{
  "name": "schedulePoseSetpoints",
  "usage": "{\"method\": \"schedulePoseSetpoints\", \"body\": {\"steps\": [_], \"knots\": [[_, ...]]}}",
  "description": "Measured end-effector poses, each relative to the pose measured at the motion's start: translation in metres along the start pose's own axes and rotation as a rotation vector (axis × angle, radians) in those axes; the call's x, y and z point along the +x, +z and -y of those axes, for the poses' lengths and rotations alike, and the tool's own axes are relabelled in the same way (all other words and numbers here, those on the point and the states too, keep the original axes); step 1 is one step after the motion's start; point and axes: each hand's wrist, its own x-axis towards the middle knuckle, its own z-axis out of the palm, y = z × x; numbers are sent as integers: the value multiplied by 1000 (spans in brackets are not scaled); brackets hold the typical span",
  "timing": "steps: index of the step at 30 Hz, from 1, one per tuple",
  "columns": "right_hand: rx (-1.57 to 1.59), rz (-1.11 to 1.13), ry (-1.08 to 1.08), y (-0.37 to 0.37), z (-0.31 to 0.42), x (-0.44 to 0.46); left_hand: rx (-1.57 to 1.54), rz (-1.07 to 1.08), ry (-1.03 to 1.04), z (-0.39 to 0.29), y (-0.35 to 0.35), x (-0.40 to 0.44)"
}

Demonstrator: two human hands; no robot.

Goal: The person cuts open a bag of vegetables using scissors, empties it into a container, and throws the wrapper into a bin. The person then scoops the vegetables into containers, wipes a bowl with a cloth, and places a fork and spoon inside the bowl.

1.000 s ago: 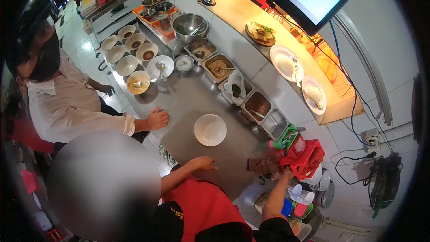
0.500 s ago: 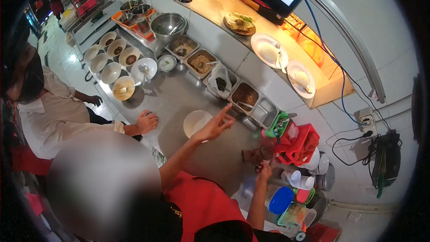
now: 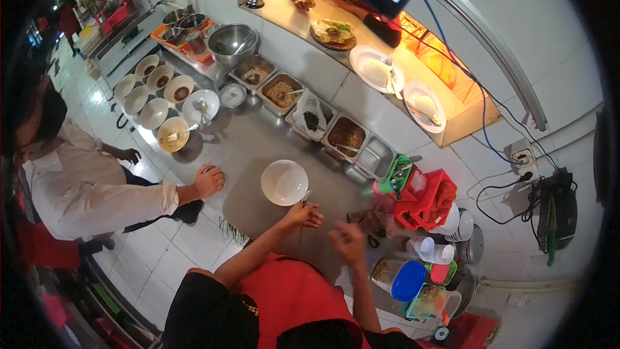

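Observation:
A white bowl stands on the steel worktop just beyond my left hand. A thin metal utensil sticks out of that hand at the bowl's near edge; its kind cannot be made out. The fingers of my left hand are closed around it. My right hand is over the worktop to the right, smeared by motion, so its grip does not show. Beside it lies a crumpled brown cloth. Just past the cloth is a red basket.
Metal food pans line the wall. Several bowls stand at the left. A co-worker's hand rests on the worktop edge. Plates of food sit on the serving ledge, another person behind it. A blue-lidded tub stands at right.
My left hand has drawn back from over the bowl and now holds the utensil. My right hand has moved left from beside the cloth. A blurred round shape at lower left is gone.

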Motion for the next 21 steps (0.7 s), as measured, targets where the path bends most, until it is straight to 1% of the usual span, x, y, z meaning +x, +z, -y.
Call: {"method": "schedulePoseSetpoints", "body": {"steps": [1, 2, 3, 4, 6, 7, 8, 9, 10, 12, 13, 14, 15, 16, 17, 19, 20, 21], "knots": [[-33, -172, 24, -18, -28, 7, -141, 35, -130, 4, -10, -7], [37, -363, 17, -42, -52, 16, -153, 23, -127, 10, -20, -13], [-327, -578, -64, -71, -125, 19, -194, 13, -140, 14, -30, -17], [-188, -617, 67, -102, -164, 28, -228, 9, -153, 17, -39, -20], [-482, -799, 175, -155, -156, 39, -252, 10, -156, 22, -53, -28], [-633, -757, 29, -177, -177, 47, -278, 13, -164, 23, -55, -30], [-512, -619, 136, -192, -196, 54, -278, 16, -156, 23, -53, -31], [-392, -477, 239, -202, -206, 58, -264, -28, -150, 22, -49, -36], [-393, -477, 229, -207, -204, 62, -252, -72, -142, 19, -44, -40], [-527, -200, 436, -217, -199, 74, -225, -67, -115, 7, -29, -52], [-528, -197, 421, -228, -222, 73, -194, -65, -101, 3, -25, -55], [-520, -220, 340, -244, -269, 67, -201, -68, -86, 1, -25, -55], [-512, -242, 261, -253, -294, 70, -149, -33, -65, 1, -25, -55], [-374, -291, 381, -251, -265, 69, -96, 1, -43, 2, -25, -54], [-375, -288, 369, -248, -253, 69, -101, -1, -32, 3, -26, -51], [-583, -219, 144, -245, -240, 67, -98, 10, -32, 4, -31, -46], [-496, -177, 244, -246, -254, 68, -100, 14, -28, 4, -31, -45], [-501, -180, 238, -245, -276, 71, -102, -6, -41, 3, -32, -44]]}}
